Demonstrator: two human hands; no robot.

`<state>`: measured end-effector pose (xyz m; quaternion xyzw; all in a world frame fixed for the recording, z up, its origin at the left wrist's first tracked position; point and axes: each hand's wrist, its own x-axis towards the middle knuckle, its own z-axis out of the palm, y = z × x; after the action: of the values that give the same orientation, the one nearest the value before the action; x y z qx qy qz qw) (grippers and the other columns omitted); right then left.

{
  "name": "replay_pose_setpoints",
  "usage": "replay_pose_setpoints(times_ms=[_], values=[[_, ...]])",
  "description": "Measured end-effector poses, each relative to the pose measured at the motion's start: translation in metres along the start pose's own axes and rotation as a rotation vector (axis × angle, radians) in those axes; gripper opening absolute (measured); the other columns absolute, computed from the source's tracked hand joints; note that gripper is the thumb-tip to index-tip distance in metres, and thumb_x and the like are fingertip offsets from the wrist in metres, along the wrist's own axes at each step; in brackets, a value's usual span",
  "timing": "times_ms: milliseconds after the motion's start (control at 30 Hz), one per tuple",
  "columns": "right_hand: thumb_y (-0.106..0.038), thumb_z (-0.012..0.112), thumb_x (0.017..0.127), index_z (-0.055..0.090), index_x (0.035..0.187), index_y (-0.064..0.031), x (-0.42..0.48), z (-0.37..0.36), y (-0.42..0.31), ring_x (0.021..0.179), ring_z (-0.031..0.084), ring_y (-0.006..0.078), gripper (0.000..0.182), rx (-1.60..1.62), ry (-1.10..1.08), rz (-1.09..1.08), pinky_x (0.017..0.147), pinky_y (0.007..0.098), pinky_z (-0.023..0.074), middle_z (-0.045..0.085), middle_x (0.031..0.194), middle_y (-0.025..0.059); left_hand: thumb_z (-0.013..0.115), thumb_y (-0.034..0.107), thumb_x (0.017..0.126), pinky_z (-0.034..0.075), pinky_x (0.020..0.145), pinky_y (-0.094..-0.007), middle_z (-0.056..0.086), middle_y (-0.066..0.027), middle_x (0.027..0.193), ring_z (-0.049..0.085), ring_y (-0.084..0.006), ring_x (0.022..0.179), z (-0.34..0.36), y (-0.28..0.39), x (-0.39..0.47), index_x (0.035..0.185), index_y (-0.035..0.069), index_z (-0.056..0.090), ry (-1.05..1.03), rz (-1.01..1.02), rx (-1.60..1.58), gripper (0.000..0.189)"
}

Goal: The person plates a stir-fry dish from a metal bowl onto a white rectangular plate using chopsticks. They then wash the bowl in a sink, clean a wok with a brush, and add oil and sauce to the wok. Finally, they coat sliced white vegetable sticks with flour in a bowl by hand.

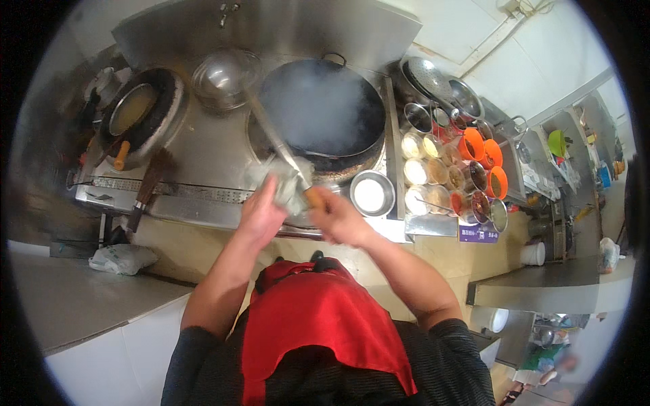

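Note:
My right hand (339, 217) grips the wooden handle (316, 197) of a long metal utensil, apparently a ladle. Its shaft (277, 139) slants up and left in front of the wok. The far end overlaps a round wire strainer (227, 99), and a shiny, blurred bowl shape shows there. In my left hand (263, 210) is a pale, crumpled cloth (292, 190), pressed against the lower shaft. Beyond my hands a large black wok (325, 122) sits on the stove, with smoke or steam rising from it. A steel pot (390, 200) with white contents stands right of my hands.
At left, a second wok (175, 96) holds a bowl of yellowish liquid (133, 109); a dark brush (150, 182) lies near the stove's front edge. Several seasoning containers (436, 170) crowd the right side, below a perforated ladle (429, 76). A tap (226, 12) juts out behind.

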<state>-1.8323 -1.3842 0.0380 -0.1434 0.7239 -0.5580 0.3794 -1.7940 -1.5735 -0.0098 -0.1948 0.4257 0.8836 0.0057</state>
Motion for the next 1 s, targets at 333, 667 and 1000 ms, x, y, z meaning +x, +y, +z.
replay_pose_setpoints(times_ms=[333,667,1000], values=[[-0.01,0.055,0.089,0.042,0.129,-0.0023,-0.067,0.003,-0.015,0.052,0.053,0.0119,0.043,0.06,-0.156,0.03,0.047,0.0262,0.0442,0.054,0.072,0.0006,0.05,0.036,0.093,0.044,0.053,-0.0285,0.049,-0.0005,0.067,0.049,-0.0139,0.056,-0.013,0.099,0.103,0.087,0.009,0.053,-0.204,0.223,-0.544,0.028],[-0.015,0.059,0.083,0.042,0.122,-0.0042,-0.056,0.013,0.008,0.069,0.062,0.0375,0.044,-0.842,0.332,-0.348,0.055,0.045,0.0488,0.062,0.079,0.0186,0.058,0.021,0.089,0.051,0.062,-0.0336,0.056,-0.0071,0.084,0.058,-0.0178,0.075,0.042,0.08,0.04,0.11,0.007,0.052,0.061,0.153,-0.158,0.026],[-0.026,0.06,0.085,0.049,0.115,-0.0027,-0.009,0.026,0.005,0.077,0.062,0.0357,0.039,0.054,-0.01,-0.115,0.069,0.0424,0.0492,0.063,0.088,0.0198,0.057,0.005,0.087,0.049,0.071,-0.0308,0.059,-0.0069,0.105,0.06,-0.0171,0.086,0.049,-0.006,-0.001,0.113,0.001,0.053,-0.004,0.349,0.125,0.027]])
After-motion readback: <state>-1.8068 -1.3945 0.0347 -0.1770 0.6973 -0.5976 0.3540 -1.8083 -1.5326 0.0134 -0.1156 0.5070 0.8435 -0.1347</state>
